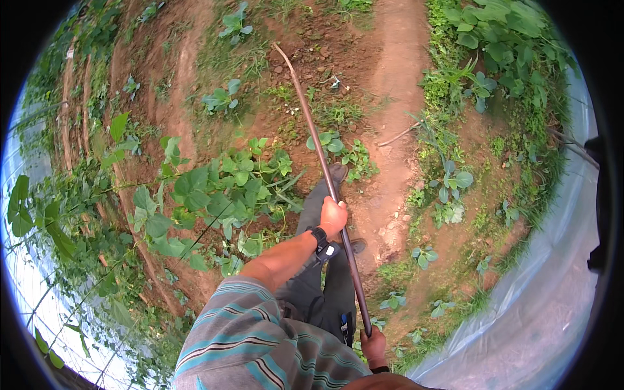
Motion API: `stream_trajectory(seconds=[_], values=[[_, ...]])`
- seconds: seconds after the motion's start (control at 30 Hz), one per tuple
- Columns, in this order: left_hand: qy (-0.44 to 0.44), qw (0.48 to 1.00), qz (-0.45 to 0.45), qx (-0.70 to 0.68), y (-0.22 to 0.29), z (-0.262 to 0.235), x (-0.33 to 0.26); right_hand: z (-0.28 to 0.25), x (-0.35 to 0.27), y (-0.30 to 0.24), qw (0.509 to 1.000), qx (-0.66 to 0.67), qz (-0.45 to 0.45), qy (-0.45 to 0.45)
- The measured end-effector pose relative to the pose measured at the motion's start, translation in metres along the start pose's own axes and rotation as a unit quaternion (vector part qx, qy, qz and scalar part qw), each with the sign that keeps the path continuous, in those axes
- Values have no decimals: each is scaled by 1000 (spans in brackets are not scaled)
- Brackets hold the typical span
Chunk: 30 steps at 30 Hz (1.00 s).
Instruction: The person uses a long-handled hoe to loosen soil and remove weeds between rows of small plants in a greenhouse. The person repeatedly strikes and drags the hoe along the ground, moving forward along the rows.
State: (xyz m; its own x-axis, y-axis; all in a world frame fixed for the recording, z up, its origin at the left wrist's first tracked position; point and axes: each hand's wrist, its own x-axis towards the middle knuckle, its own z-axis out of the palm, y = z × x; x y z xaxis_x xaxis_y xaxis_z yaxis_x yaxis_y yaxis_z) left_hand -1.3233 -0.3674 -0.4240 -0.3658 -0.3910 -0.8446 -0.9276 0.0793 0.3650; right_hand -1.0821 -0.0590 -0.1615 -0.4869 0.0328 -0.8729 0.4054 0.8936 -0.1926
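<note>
A long brown pole [305,110] slants from the bare soil at the upper middle down toward my right side. Its far end bends to the left and meets the ground; whether a blade sits there is too small to tell. My left hand [334,218], with a black watch [320,238] on its wrist, is wrapped round the pole's middle. Lower down, close to my body, my right hand [374,348] is closed round the near end. A small leafy seedling [328,142] grows right beside the shaft, and my shoe [338,171] is just below that seedling.
Climbing bean-like vines [201,188] crowd the left. Young broad-leaved seedlings [452,181] stand in the right bed, with others [221,97] at upper left. A bare dirt path [401,71] runs between beds. A dry stick [398,135] lies on it. Plastic sheeting [520,325] borders the right.
</note>
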Motion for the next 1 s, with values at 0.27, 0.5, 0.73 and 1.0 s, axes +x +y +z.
stream_trajectory(seconds=[0.27,0.5,0.73,1.0], values=[[165,978,104,76,104,-118,179,29,151,-173,996,3,-89,16],[170,981,31,86,20,-84,99,44,92,-103,994,27,-94,-38],[134,990,-4,53,-69,-8,-6,40,12,30,997,-40,-56,-40],[66,994,-70,51,-204,103,-171,24,-133,195,996,-92,15,-15]])
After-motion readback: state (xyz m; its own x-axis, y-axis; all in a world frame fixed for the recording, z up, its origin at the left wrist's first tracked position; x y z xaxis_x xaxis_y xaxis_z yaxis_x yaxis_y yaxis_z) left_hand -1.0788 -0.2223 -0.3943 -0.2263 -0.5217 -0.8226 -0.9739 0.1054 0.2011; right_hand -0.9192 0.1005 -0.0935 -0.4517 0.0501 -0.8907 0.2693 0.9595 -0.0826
